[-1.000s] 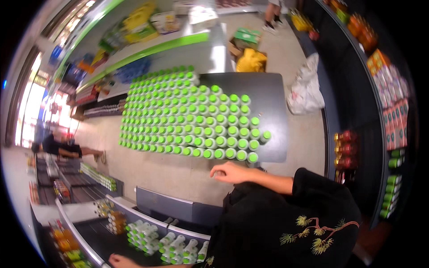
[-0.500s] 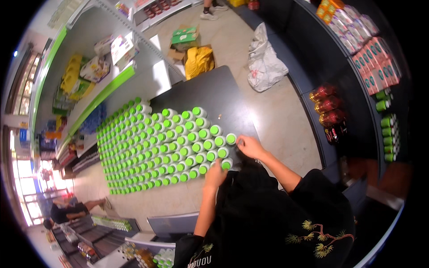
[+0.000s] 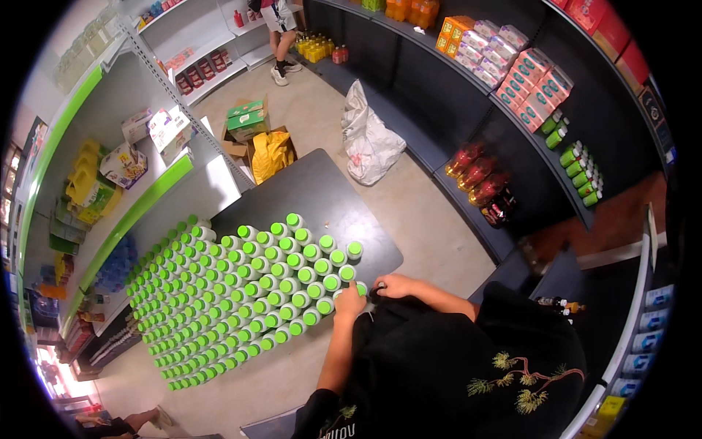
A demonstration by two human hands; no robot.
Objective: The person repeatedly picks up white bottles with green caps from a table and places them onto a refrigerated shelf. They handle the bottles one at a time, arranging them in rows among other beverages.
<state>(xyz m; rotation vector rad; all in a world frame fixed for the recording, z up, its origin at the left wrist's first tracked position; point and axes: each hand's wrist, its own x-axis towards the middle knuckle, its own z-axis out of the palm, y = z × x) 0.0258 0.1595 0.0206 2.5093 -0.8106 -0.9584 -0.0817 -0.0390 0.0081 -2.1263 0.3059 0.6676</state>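
Note:
Rows of white bottles with green caps point(image 3: 272, 253) stand packed together on a dark table point(image 3: 351, 197). At the near right corner of the rows, my left hand point(image 3: 350, 301) is closed around a green-capped bottle point(image 3: 361, 288), partly hidden by the fingers. Just to its right, my right hand point(image 3: 395, 285) has its fingers curled together at the near side of the table, in front of my black shirt. Something small and dark shows at those fingertips, too small to name. One bottle point(image 3: 354, 250) stands at the right end of the rows.
A white shelf with a green edge point(image 3: 157, 175) runs along the left. Beyond the table are an open carton with a yellow bag point(image 3: 272, 155) and a white sack point(image 3: 369, 139) on the floor. Dark shelves point(image 3: 417, 95) line the right. A person point(image 3: 281, 36) stands far back.
The view has turned, so the table sits lower and more of the right shelves shows. My right hand has come away from the end bottle, down and closer to my left hand.

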